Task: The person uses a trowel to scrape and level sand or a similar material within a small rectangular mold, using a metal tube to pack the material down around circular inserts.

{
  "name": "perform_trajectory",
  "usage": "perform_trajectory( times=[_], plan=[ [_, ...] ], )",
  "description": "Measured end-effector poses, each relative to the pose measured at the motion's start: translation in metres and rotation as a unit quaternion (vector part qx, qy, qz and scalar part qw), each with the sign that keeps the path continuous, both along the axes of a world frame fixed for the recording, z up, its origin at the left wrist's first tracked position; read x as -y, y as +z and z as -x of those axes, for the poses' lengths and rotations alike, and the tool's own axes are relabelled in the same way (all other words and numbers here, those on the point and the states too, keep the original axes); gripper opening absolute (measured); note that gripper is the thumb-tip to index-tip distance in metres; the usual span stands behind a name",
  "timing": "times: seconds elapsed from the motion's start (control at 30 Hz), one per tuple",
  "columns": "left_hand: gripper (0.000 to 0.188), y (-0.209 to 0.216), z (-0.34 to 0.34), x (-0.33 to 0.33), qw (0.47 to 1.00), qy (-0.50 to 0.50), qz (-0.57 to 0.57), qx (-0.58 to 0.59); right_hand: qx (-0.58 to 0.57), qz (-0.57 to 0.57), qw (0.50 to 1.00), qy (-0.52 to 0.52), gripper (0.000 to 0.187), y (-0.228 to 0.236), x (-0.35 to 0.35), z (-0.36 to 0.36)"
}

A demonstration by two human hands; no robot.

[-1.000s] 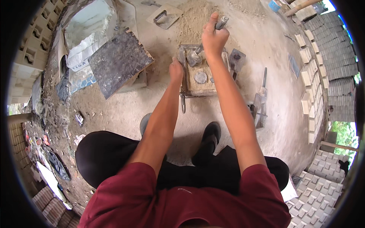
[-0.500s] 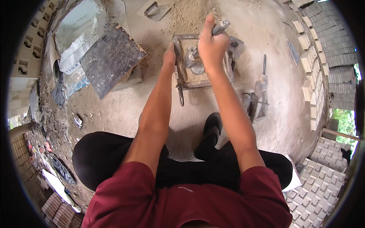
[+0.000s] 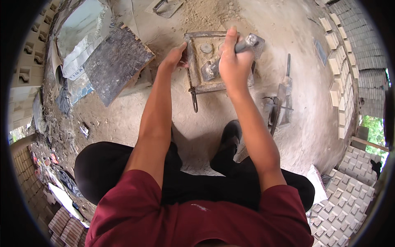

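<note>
A square metal mould frame (image 3: 214, 88) lies on the floor in front of me, filled with sandy, pale mix (image 3: 196, 49). A round print (image 3: 206, 48) shows in the mix. My right hand (image 3: 235, 68) is closed around the grey handle of a hammer-like tool (image 3: 210, 71), thumb pointing up along it. The tool's blocky metal head is over the mix, inside the frame; I cannot tell if it touches. At the frame's left side, my left hand (image 3: 177, 57) grips the edge, its fingers partly hidden. A looped metal latch (image 3: 194, 101) sticks out at the frame's near left corner.
A dark square board (image 3: 117, 64) stands tilted to the left, by an open sack (image 3: 82, 33) of pale powder. Loose mix (image 3: 210, 16) is heaped beyond the frame, near a handled trowel (image 3: 164, 7). A metal tool (image 3: 283, 99) lies right; pale blocks (image 3: 335, 61) line the right side.
The tool's head has shifted nearer and its handle end has swung right with my right hand, baring a round print. My left hand has bent at the wrist and curled at the frame's edge.
</note>
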State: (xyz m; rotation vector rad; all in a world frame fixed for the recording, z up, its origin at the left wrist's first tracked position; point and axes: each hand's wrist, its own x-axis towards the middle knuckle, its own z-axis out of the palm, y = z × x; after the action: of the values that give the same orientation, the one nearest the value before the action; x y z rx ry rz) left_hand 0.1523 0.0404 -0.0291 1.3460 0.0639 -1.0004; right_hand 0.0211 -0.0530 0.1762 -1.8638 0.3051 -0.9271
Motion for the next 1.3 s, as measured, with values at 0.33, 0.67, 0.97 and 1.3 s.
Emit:
perform_trajectory(
  times=[0.33,0.67,0.97,1.3],
  plan=[
    [0.048,-0.003,-0.003,-0.007,1.0,-0.001,0.002,0.024,-0.077,-0.08,0.994,0.008,0.054,0.01,-0.02,0.006],
    [0.05,-0.02,0.006,-0.004,0.999,0.026,0.001,0.028,-0.004,-0.068,0.998,0.016,0.052,0.004,-0.014,-0.019],
    [0.053,-0.015,0.009,0.02,0.997,0.056,-0.015,0.059,-0.035,-0.032,0.996,0.072,0.053,-0.009,0.033,-0.095],
    [0.056,-0.025,0.011,0.016,0.99,0.087,-0.034,0.108,-0.119,-0.2,0.927,0.294,0.046,0.009,0.056,-0.067]
  ],
)
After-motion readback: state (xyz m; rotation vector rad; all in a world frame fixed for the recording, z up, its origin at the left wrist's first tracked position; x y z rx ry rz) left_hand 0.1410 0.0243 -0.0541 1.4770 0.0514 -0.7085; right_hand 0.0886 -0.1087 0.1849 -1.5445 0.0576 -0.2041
